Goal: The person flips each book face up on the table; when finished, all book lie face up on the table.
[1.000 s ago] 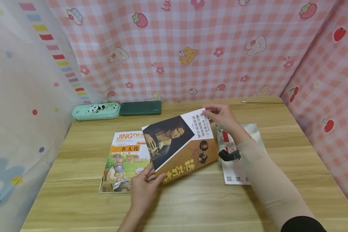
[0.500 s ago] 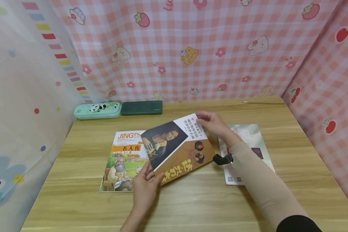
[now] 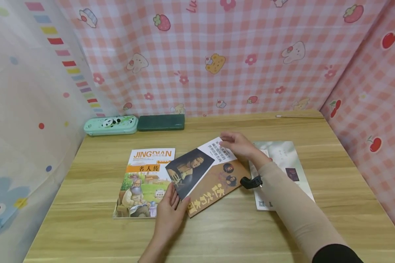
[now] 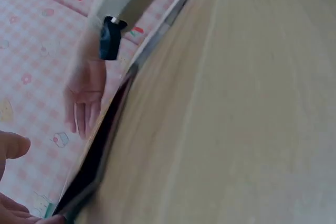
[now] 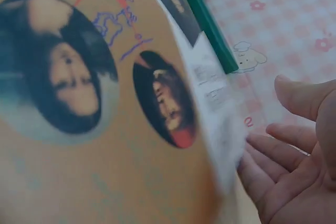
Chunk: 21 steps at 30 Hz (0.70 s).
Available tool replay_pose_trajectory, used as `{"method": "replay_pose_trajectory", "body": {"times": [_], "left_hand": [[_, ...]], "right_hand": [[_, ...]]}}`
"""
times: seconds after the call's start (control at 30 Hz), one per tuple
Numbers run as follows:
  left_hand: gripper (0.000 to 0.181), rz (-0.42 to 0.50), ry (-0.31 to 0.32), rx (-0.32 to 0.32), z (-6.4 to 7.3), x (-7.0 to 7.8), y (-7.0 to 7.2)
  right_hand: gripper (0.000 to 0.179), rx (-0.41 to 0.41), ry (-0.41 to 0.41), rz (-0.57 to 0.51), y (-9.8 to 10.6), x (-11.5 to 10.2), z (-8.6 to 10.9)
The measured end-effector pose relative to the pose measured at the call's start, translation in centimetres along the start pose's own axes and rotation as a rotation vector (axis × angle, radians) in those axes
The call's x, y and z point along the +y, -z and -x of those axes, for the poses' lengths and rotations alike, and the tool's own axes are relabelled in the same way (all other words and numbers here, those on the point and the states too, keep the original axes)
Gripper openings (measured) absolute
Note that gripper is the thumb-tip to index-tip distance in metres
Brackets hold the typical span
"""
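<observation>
A brown-and-white book [image 3: 207, 182] with a dark portrait painting on its cover lies at a slant in the head view. My left hand [image 3: 171, 215] holds its lower left corner, thumb over the cover side and fingers at the edge. In the left wrist view, a dark gap shows beneath the book and the thumb stands apart from it. My right hand [image 3: 238, 146] is at the book's upper end. Its fingers [image 5: 289, 153] are fairly straight and the thumb is spread away, beside the blurred white cover edge in the right wrist view.
An orange-and-white book [image 3: 138, 193] with a bearded figure lies left. A pale green book [image 3: 283, 157] lies right, partly under my right sleeve. Along the back are a panda pencil case [image 3: 110, 125], a dark green case [image 3: 161, 122] and a pencil [image 3: 299, 116].
The brown-and-white book has come lower and nearer, uncovering more of the orange-and-white book. The right hand has loosened from its upper corner; the left hand has shifted slightly right with it.
</observation>
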<state>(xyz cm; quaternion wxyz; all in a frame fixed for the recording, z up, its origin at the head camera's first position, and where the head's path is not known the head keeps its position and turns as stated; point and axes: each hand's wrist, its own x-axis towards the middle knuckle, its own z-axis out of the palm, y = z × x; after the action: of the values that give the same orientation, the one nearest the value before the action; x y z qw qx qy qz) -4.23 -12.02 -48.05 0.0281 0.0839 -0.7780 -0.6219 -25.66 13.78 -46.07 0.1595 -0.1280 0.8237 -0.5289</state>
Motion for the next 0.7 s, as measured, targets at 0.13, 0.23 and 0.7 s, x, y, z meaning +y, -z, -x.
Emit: {"method": "replay_pose_trajectory", "body": {"times": [0.13,0.23,0.7], "left_hand": [[0.083,-0.072,-0.011,0.001,0.1,0.8,0.0],[0.080,-0.128,-0.037,0.019,0.0,1.5,0.2],[0.050,-0.289,-0.272,-0.070,-6.3,1.6,2.9]], "right_hand": [[0.053,-0.007,0.012,0.003,0.2,0.2,0.4],[0.052,-0.010,-0.002,-0.022,0.5,-0.1,1.1],[0.051,-0.008,0.034,0.121,1.3,2.1,4.5]]}}
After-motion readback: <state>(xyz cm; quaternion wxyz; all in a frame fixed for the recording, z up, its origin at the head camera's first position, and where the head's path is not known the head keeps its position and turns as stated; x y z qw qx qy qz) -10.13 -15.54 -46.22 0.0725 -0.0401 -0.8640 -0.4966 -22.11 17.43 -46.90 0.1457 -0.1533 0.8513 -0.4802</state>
